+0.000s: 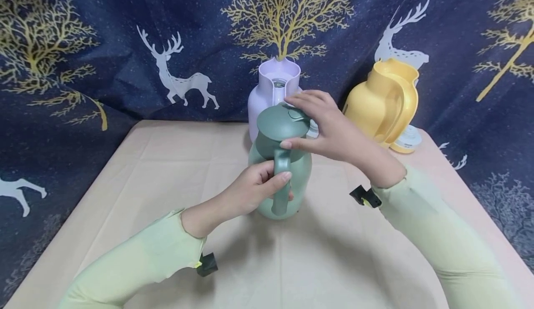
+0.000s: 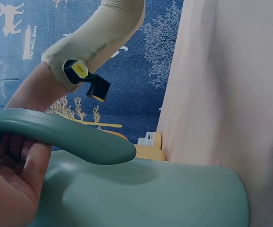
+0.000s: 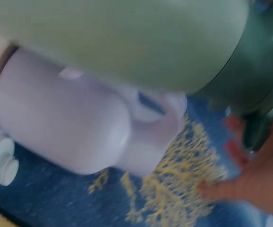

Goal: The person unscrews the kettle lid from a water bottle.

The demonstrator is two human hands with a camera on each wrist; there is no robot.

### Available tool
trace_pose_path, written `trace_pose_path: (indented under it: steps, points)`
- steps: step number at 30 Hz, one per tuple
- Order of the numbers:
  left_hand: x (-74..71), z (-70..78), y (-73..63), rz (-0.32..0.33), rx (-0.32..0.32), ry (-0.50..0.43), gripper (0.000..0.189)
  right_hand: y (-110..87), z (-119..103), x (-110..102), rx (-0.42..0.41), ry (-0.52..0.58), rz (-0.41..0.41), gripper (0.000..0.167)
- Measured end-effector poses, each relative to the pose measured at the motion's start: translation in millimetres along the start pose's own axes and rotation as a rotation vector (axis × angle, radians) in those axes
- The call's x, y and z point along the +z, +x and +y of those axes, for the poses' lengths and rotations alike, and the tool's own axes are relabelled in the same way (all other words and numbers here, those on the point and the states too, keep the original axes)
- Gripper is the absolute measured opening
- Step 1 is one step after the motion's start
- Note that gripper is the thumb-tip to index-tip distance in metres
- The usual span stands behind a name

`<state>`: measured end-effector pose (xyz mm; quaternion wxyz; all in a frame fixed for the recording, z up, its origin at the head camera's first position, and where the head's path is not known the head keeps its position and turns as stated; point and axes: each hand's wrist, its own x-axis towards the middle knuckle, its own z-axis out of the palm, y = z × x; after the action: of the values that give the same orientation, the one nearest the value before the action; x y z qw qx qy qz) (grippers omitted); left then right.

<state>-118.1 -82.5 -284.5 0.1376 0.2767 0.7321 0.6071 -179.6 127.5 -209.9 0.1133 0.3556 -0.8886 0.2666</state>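
A green vacuum jug (image 1: 302, 172) stands on the table in front of me in the head view. My left hand (image 1: 248, 188) grips its curved handle (image 1: 280, 203), thumb over the near side. Over the top, my right hand (image 1: 333, 130) holds the round dark green lid (image 1: 277, 124), its thumb at the near rim and its fingers across the far side. In the left wrist view the handle (image 2: 75, 137) passes through the left hand's curled fingers. The right wrist view is blurred around the right hand (image 3: 259, 175).
Close behind the green jug stands a lilac jug (image 1: 256, 103), its top uncovered. A yellow jug (image 1: 369, 110) is at the back right, with a yellow-and-white lid (image 1: 406, 140) beside it. A white stopper-like piece (image 3: 3, 161) lies near the lilac jug. A dark patterned cloth (image 1: 117, 96) hangs behind.
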Motion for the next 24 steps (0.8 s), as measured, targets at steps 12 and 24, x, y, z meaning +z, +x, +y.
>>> trace_pose_path:
  steps: [12, 24]
  points:
    - [-3.8, -2.4, -0.6, -0.009, 0.008, 0.005, 0.059, 6.0, -21.1, 12.0, 0.088, -0.083, 0.091, 0.072]
    - [-4.5, -2.9, 0.3, -0.024, -0.012, -0.048, 0.067, 25.1, 17.4, -7.2, -0.114, 0.178, -0.190, 0.068]
